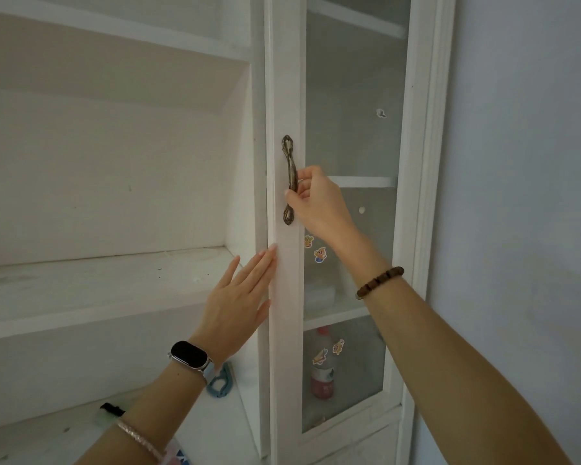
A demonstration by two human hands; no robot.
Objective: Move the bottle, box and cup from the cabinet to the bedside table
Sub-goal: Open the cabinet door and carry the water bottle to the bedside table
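Right hand (316, 199) grips the cabinet door handle (289, 156), fingers curled; at 7 o'clock from it, left hand (237, 297) presses straight fingers on the door edge (284, 330); bottle (322, 380) at 5 o'clock.

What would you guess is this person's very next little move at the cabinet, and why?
Probably pulling the door open. The right hand grips the handle, the left hand lies flat at the door's edge, and the bottle stands behind the glass, unreachable until the door swings out.
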